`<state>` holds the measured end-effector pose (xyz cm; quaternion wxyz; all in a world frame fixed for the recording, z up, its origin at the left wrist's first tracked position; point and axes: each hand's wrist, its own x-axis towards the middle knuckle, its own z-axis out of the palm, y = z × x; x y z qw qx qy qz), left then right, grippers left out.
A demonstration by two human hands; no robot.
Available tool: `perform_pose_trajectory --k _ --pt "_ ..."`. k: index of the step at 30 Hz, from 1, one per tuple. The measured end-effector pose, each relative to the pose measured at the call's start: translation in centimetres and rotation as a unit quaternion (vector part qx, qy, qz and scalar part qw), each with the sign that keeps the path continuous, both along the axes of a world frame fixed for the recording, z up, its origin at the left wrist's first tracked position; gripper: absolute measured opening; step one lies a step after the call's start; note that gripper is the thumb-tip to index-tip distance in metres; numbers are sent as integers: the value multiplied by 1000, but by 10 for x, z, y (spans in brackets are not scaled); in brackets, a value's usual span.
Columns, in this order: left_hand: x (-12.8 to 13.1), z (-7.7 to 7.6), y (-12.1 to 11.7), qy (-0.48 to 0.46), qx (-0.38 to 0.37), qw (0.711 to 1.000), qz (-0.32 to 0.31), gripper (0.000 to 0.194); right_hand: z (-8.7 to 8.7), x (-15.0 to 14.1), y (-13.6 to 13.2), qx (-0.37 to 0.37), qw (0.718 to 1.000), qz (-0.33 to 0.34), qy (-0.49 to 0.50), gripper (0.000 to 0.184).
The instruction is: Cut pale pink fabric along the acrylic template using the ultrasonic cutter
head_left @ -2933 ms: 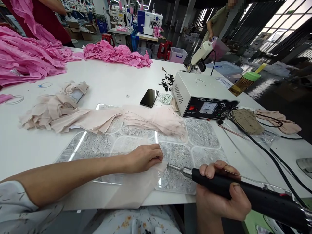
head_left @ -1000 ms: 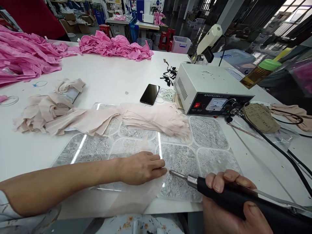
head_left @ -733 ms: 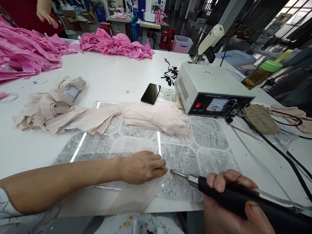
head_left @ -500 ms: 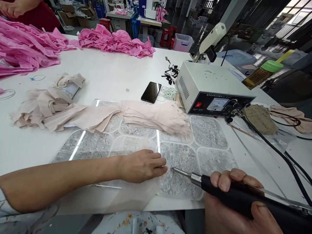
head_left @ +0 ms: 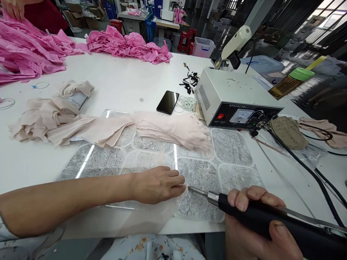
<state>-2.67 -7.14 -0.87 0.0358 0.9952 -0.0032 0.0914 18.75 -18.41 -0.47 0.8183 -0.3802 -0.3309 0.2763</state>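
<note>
My right hand is wrapped round a black ultrasonic welding handpiece with a slim metal tip. The tip points left and ends just beside the fingertips of my left hand. That hand is closed in a pinch, apparently on a thin sheer fabric that drapes beneath it over the table edge. Under both lies a clear-and-grey marbled mat. Beyond my left hand, a fanned stack of pale pink fabric pieces rests on the mat. The fabric between my left fingertips is hard to make out.
A control box with a dial stands at the back right, its black cable running along the right side. A phone, a beige fabric heap and pink garments lie farther back. Another person's hand is at top left.
My right hand and the handpiece have shifted slightly left, bringing the tip closer to my left fingertips. My left hand stays in place. The other person's hand has moved down to the pink fabric.
</note>
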Motion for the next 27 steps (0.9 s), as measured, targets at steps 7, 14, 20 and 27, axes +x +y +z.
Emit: perform_pose_trajectory --k 7,14,20,27 --pt "1 1 0 -8 7 1000 -5 20 4 1 2 3 999 41 -26 13" --pt "0 1 0 7 11 1000 1 21 5 1 1 12 999 47 -14 15" --pt "0 1 0 -11 11 1000 0 21 1 0 2 16 999 32 -9 17" --pt "0 1 1 -5 9 1000 -2 20 1 1 3 14 999 45 -27 14"
